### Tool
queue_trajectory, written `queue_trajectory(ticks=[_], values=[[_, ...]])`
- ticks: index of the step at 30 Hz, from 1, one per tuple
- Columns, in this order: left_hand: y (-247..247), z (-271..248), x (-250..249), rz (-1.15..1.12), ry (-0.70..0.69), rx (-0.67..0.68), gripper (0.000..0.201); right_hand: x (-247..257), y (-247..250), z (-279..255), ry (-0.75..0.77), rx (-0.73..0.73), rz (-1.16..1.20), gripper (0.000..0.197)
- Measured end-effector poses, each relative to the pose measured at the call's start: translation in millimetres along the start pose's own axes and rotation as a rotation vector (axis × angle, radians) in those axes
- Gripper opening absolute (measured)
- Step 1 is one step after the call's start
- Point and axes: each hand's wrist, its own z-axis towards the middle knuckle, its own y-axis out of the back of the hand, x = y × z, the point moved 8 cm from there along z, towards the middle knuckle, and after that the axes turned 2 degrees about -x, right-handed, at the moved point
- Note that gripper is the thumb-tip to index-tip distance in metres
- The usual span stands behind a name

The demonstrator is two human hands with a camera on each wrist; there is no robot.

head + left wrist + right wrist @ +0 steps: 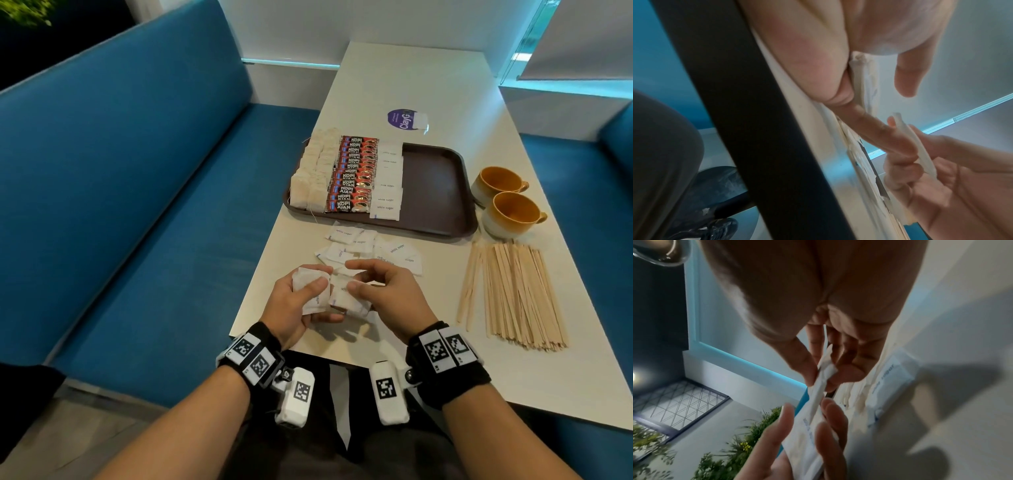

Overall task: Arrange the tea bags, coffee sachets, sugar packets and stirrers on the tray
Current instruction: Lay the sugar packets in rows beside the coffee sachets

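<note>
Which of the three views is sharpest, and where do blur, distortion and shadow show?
Head view is sharpest, print legible on the coffee sachets, though the table edges bow; left wrist view blurs the left hand up close; right wrist view smears the sugar packet, with soft hand shadows on the table.

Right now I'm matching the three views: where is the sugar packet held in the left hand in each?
Head: lower centre, under the left thumb, sugar packet.
Left wrist: upper centre, edge-on below the palm.
Right wrist: bottom centre, between the left fingers.
Shared landmark: the right hand.
</note>
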Motion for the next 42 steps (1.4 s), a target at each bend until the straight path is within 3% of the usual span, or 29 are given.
queue_trajectory(ticks=[7,13,16,22,26,31,42], values=[[3,3,3,0.024,-0.048,0.001,0.047,4,4,-1,0.055,-0.116,-0.014,0.021],[6,4,2,0.035,-0.066,-0.040,0.046,7,6,0,0.045,0.017,-0.040,0.016],[7,6,3,0.040,-0.077,-0.049,0.040,9,14,7,0.027,0.004,-0.080,0.019],[5,6,-1,-0.025,-0.066,0.013,0.062,42,69,65,0.122,-0.207,-0.073,0.020],[7,8,1,0.005,-0.068,0.000,0.065,49,102,118,0.092,-0.281,-0.052,0.020],[7,9,3,-0.017,-0.054,0.004,0.063,34,110,153,0.014,-0.265,-0.236,0.021],[10,10,7,-0.010,-0.040,0.022,0.057,34,99,165,-0.066,-0.240,-0.650,0.008]])
